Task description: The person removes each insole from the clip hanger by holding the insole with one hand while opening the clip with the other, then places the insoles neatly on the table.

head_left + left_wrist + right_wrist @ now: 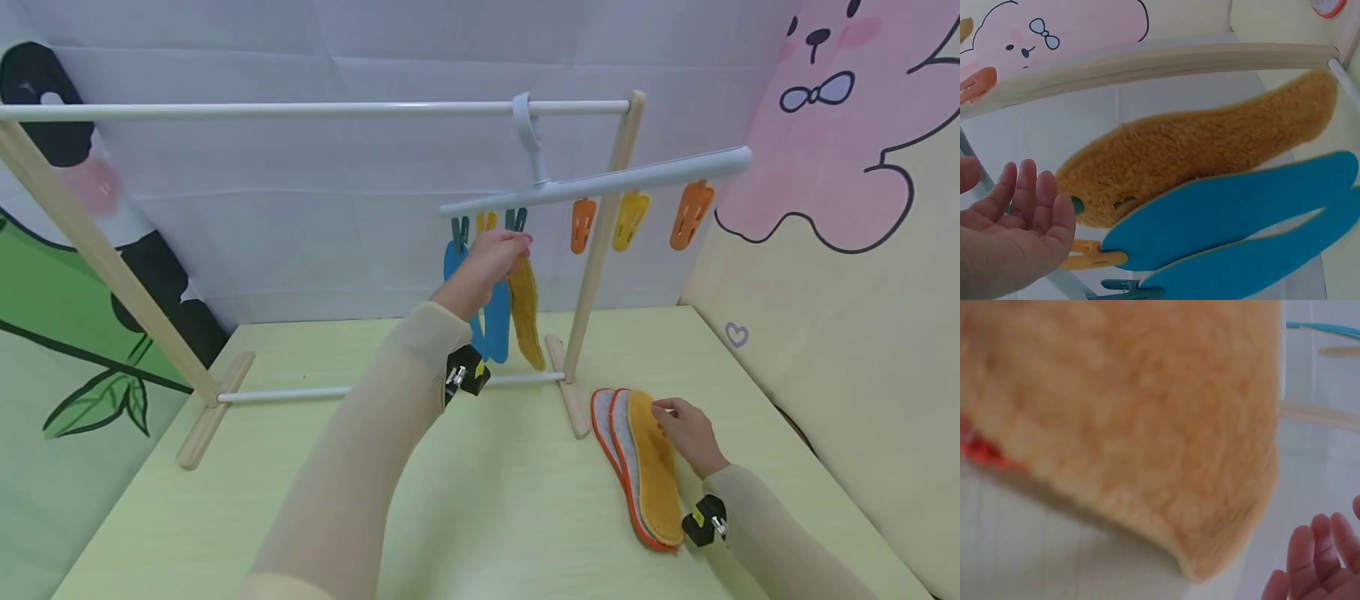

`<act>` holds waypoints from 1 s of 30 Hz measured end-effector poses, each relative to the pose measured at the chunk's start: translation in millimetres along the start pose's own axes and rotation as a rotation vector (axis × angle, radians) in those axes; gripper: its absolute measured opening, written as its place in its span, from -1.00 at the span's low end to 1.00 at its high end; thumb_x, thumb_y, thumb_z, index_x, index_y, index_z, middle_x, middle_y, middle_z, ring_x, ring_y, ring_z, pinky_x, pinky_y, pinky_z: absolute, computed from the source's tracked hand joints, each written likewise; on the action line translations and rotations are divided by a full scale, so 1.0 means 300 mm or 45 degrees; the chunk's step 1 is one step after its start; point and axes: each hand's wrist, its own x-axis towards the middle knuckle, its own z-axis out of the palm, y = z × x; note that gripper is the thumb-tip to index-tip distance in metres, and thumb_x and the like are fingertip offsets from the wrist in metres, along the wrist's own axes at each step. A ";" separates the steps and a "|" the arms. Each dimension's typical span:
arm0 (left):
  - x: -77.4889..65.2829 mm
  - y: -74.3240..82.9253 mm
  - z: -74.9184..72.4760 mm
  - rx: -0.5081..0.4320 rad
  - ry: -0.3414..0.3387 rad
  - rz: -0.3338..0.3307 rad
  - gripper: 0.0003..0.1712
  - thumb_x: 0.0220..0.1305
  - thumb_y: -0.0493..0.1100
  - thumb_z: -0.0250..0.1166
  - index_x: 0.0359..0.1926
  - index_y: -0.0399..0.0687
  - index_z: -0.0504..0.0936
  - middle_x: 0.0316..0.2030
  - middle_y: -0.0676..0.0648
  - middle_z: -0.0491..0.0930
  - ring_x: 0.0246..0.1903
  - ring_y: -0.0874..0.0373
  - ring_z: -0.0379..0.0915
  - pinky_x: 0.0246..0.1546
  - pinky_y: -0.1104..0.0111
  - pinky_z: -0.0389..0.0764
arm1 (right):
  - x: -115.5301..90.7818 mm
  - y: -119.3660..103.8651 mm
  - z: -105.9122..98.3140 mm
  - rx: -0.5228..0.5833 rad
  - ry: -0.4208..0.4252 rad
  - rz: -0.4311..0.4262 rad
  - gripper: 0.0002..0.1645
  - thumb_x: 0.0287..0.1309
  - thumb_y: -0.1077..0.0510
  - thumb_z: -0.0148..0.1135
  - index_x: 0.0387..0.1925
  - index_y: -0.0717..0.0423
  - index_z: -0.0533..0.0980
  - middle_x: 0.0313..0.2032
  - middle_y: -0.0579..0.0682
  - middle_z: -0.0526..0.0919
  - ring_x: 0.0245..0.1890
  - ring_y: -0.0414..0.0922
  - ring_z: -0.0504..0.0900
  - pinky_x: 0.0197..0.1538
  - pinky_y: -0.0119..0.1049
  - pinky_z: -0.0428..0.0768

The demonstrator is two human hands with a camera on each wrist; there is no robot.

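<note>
My left hand (491, 258) is raised beneath the white hanger (600, 185). Its fingers look relaxed beside a green clip (1077, 205) that bites a fuzzy mustard insole (1210, 140); nothing shows gripped. Two blue-faced insoles (1229, 215) hang alongside, from a yellow clip (1088, 256) and another green clip (1125, 287). Low on the right, my right hand (692, 433) hovers by the upper end of a second mustard insole (651, 467), fingers loosely bent. In the right wrist view its fingers (1302, 556) appear apart from that insole. Grey insoles with red-orange edges (624, 425) lie partly underneath.
The hanger hooks over the top rail (315, 110) of a wood-legged rack. Two orange clips (582, 225) and a yellow one (631, 221) dangle from its right half. A lower rail (292, 395) and wooden foot (568, 400) stand left of the insoles on the tabletop (487, 483).
</note>
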 end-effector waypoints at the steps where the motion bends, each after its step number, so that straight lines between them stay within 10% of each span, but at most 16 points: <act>1: 0.001 -0.007 -0.009 0.020 -0.009 -0.006 -0.58 0.47 -0.06 0.03 0.24 -0.12 0.47 0.16 -0.10 0.47 0.21 -0.05 0.33 0.26 0.17 0.26 | 0.000 -0.002 0.003 0.005 -0.002 -0.008 -0.57 0.40 0.13 0.00 0.03 0.47 0.42 -0.24 0.27 0.59 -0.30 0.04 0.57 -0.30 -0.32 0.49; 18: 0.029 -0.061 -0.101 0.333 0.166 0.126 -0.36 0.46 -0.10 0.03 0.47 -0.05 0.07 0.41 -0.15 0.12 0.36 -0.02 0.09 0.27 0.15 0.24 | -0.024 -0.049 0.046 0.160 -0.122 -0.075 -0.66 0.37 0.23 0.01 -0.03 0.47 0.46 -0.27 0.16 0.58 -0.32 -0.06 0.51 -0.22 -0.32 0.52; 30: 0.056 -0.034 -0.052 0.164 0.117 0.155 -0.37 0.46 -0.18 0.02 0.47 -0.07 0.07 0.39 -0.12 0.17 0.35 0.01 0.10 0.28 0.19 0.22 | -0.020 -0.050 0.054 0.169 -0.170 -0.118 -0.68 0.35 0.25 0.00 -0.04 0.44 0.50 -0.42 0.01 0.53 -0.35 -0.08 0.47 -0.24 -0.32 0.46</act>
